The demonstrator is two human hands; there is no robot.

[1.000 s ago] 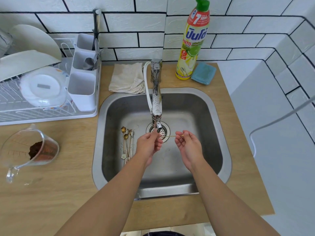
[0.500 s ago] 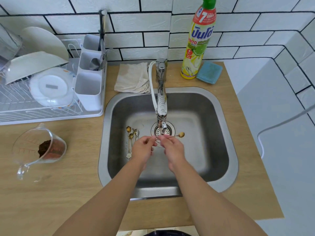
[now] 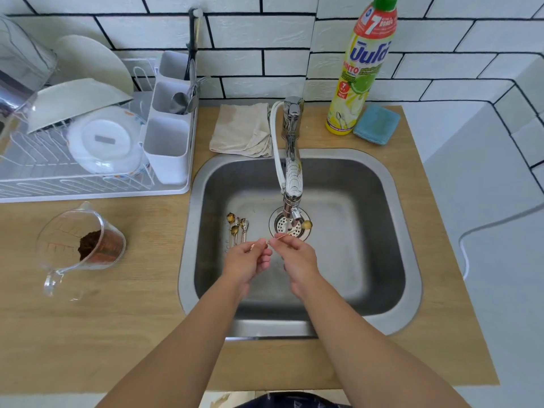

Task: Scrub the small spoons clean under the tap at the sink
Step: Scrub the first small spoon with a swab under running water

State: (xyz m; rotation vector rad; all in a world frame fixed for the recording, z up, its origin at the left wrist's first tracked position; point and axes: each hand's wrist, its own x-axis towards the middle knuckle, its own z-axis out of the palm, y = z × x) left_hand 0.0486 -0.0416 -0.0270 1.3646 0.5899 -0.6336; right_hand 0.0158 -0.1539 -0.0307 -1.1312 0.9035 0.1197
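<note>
over the sink (image 3: 409,231), under the tap (image 3: 291,184), the left hand (image 3: 245,262) and right hand (image 3: 297,256) pinch the handle of one gold spoon (image 3: 306,224), its bowl toward 1 o'clock above the drain (image 3: 290,223). more spoons (image 3: 238,228) lie at the drain's 9 o'clock.

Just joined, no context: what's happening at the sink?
A person holds one thin gold spoon over the steel sink, left hand and right hand both pinching its handle, bowl beneath the chrome tap above the drain. Several more small gold spoons lie on the sink floor, left of the drain.
</note>
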